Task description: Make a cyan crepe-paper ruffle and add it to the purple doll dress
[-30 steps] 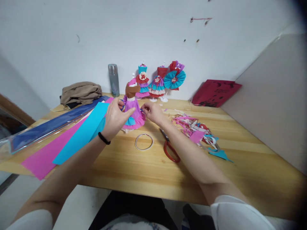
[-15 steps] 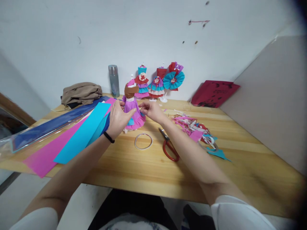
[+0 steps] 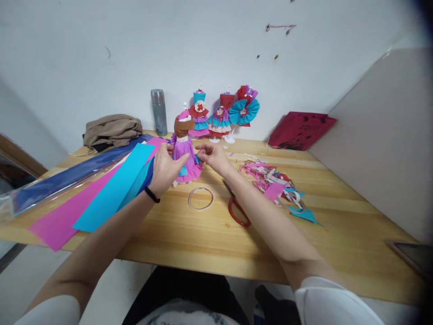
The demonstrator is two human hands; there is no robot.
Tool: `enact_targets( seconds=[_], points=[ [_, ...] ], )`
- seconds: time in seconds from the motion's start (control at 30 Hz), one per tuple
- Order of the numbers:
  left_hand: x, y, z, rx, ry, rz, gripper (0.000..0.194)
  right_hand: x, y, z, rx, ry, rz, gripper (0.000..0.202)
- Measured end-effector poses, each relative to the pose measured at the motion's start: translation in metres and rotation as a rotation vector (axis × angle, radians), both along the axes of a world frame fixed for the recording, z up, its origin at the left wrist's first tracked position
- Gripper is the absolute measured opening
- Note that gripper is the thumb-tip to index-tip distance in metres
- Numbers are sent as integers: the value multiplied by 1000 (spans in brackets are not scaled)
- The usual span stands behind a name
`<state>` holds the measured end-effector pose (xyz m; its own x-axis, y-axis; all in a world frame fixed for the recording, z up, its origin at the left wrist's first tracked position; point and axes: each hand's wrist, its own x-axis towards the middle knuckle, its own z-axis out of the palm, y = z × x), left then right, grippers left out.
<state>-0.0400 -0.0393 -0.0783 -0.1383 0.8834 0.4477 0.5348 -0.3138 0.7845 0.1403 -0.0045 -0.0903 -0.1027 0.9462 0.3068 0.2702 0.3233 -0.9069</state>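
A small dress form [image 3: 184, 128] in a brown crepe-paper top and a pleated purple skirt [image 3: 185, 152] with blue pieces stands near the middle of the table. My left hand [image 3: 166, 169], with a black band at the wrist, grips the skirt's left side, its thumb lying across the front. At the skirt's right edge my right hand [image 3: 214, 158] has thumb and forefinger pinched on the fabric-like paper by a blue piece. A pale elastic ring [image 3: 200, 209] lies before the form. Red-handled scissors [image 3: 233, 216] rest under my right forearm, partly covered by it.
Three dressed forms [image 3: 199, 110] stand by the wall beside a grey flask [image 3: 158, 113]. Pink and blue paper strips [image 3: 111, 189] and brown cloth [image 3: 113, 128] lie left. Paper scraps [image 3: 274, 187], a dark red bag [image 3: 302, 131] and a phone-like device [image 3: 411, 257] are right.
The view has shifted slightly, bringing the dark device at the right edge into sight. Both hands keep nearly the same hold on the skirt.
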Motion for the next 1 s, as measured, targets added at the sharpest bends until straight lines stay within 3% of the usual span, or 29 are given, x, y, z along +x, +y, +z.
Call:
enact_targets(
  seconds=[0.37,0.57,0.8,1.0],
  points=[
    [0,1,-5,31,10,-39,35,-7,2,-2,-19,3,-42,18],
    [-3,-2,-5,39,16,-6,34,-6,-5,-2,-70,51,15,24],
    [-9,-1,-7,66,32,-4,32,1,-3,-6,-109,92,-18,15],
    [-9,-1,-5,18,37,-22,30,-6,1,-8,-108,68,-26,16]
  ],
)
